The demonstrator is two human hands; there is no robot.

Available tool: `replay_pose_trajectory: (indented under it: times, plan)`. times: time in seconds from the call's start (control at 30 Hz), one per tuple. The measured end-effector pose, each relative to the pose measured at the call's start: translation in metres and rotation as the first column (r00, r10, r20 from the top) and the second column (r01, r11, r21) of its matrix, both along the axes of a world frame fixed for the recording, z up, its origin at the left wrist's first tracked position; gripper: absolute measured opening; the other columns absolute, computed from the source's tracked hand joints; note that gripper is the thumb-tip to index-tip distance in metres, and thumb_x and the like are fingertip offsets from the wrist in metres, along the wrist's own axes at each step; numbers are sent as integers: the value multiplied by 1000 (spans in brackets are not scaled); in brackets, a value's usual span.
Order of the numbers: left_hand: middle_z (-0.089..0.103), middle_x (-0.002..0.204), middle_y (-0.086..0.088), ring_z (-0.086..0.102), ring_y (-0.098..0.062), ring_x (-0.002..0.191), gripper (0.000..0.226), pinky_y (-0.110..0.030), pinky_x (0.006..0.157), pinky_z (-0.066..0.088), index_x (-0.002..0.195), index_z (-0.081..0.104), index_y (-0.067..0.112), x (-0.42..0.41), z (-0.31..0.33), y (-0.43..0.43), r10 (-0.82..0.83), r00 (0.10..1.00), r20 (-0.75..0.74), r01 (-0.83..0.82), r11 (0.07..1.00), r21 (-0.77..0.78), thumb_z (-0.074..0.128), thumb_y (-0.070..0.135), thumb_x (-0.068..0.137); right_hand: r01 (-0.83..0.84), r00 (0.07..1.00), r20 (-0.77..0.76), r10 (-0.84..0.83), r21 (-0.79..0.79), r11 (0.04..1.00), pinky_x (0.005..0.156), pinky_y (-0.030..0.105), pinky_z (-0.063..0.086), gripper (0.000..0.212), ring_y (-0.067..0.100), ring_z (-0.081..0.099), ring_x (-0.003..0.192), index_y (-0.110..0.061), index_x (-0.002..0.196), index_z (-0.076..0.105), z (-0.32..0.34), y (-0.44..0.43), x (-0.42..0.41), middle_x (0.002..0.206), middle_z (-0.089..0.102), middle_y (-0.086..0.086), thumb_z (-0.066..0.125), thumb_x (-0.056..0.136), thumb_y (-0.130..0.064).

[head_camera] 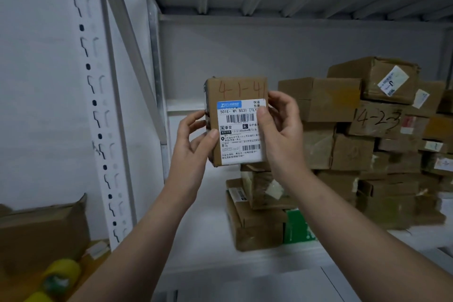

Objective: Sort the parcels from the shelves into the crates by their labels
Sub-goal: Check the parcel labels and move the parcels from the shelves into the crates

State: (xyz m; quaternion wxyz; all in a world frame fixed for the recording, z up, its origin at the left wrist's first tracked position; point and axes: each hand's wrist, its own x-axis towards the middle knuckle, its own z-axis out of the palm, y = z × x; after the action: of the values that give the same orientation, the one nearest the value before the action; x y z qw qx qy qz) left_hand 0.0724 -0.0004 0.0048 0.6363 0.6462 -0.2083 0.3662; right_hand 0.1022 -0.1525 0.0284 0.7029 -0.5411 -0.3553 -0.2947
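At the lower left, nearest the camera, an open cardboard carton (pixel 41 228) and some yellow objects (pixel 63 272) are seen, both blurred. Beside them a white perforated upright (pixel 98 115) of the rack is seen. Two bare forearms are raised from the bottom edge.

A small brown parcel (pixel 235 91) is held upright in the air between both hands, in front of the white shelf (pixel 208 216) and above its board. Its left edge is gripped by the left hand (pixel 193 140), with the fingers (pixel 212 133) curled round the side. Its right edge is gripped by the right hand (pixel 279 130), with the thumb laid on the white shipping label (pixel 241 130). "4-1-41" is written in red above that label.

Just behind and below the parcel, a short pile of brown parcels (pixel 255 218) lies on the shelf, with a green box (pixel 296 228) touching its right side. Farther back on the right, a taller stack of cardboard parcels (pixel 355 149) is piled towards the back wall.
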Motion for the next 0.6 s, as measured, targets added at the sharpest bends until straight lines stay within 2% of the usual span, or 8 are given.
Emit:
replay_pose_trajectory:
  times: [0.03, 0.13, 0.27, 0.47, 0.53, 0.6]
  plan:
    - [58, 119, 14, 65, -2, 100, 35, -20, 70, 55, 120, 50, 43, 0, -2, 1, 7, 1000, 7, -7, 1000, -5, 57, 40, 86, -26, 1000, -8, 26, 3, 1000, 73, 21, 55, 24, 4, 64, 102, -35, 113, 50, -1, -1, 0, 109, 64, -17, 51, 97, -17]
    - [59, 120, 14, 65, -8, 103, 39, -31, 75, 58, 119, 51, 49, 1, -4, 2, 24, 999, -27, -24, 999, -34, 55, 51, 80, -54, 998, -15, 54, -36, 998, 71, 13, 51, 28, -5, 61, 102, -39, 113, 51, -4, -4, 0, 102, 63, -32, 47, 93, -21]
    - [58, 124, 8, 65, -11, 105, 47, -32, 76, 58, 121, 50, 48, 0, -7, 1, 24, 998, -53, -27, 998, -57, 55, 58, 75, -52, 999, -5, 52, -57, 997, 72, 13, 52, 30, -4, 60, 103, -40, 116, 51, -7, -3, 1, 104, 63, -32, 46, 94, -20]
    - [63, 115, 14, 64, -5, 103, 28, -21, 71, 55, 114, 53, 53, -10, -16, 6, 56, 997, -55, -60, 995, -74, 53, 52, 87, -136, 990, -48, 131, -99, 986, 74, 16, 53, 39, -1, 61, 106, -34, 130, 46, -16, 5, -2, 111, 62, -29, 49, 94, -18]
    - [65, 109, 22, 62, 2, 102, 33, -14, 73, 53, 119, 51, 51, -19, -28, 12, 98, 992, -75, -100, 995, -27, 47, 55, 86, -194, 979, -90, 182, -148, 970, 74, 16, 53, 52, 0, 61, 107, -35, 137, 39, -30, 12, -4, 113, 62, -28, 52, 92, -12]
    - [64, 110, 28, 60, 7, 104, 41, -8, 73, 49, 127, 45, 51, -29, -46, 22, 74, 988, -135, -69, 997, 39, 51, 54, 86, -241, 965, -151, 213, -202, 949, 75, 18, 54, 64, 2, 60, 110, -43, 141, 31, -53, 21, -6, 118, 61, -27, 53, 90, -11]
